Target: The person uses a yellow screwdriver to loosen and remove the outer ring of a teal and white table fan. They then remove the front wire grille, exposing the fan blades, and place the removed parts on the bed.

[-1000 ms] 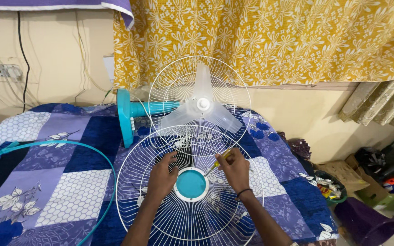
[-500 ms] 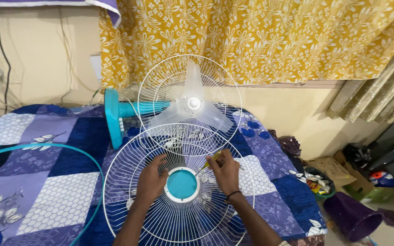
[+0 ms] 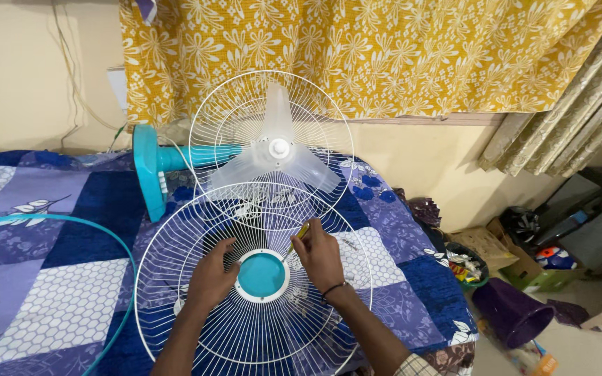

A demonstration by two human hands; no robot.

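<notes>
I am resting my open left hand [image 3: 212, 277] on the white fan guard [image 3: 175, 306] lying on the bed [image 3: 78, 209], left of its teal hub [image 3: 262, 274]; my right hand [image 3: 319, 255] is gripping a yellow screwdriver [image 3: 299, 236] right of the hub.

Pretty evenly lit, soft indoor light, colours pop nicely. Only faint shadows under the white fan guard [image 3: 252, 278] on the bedspread [image 3: 57, 278]. No real glare. Wide-angle lens bends the frame edges a bit, and the clutter at the lower right looks slightly soft.
</notes>
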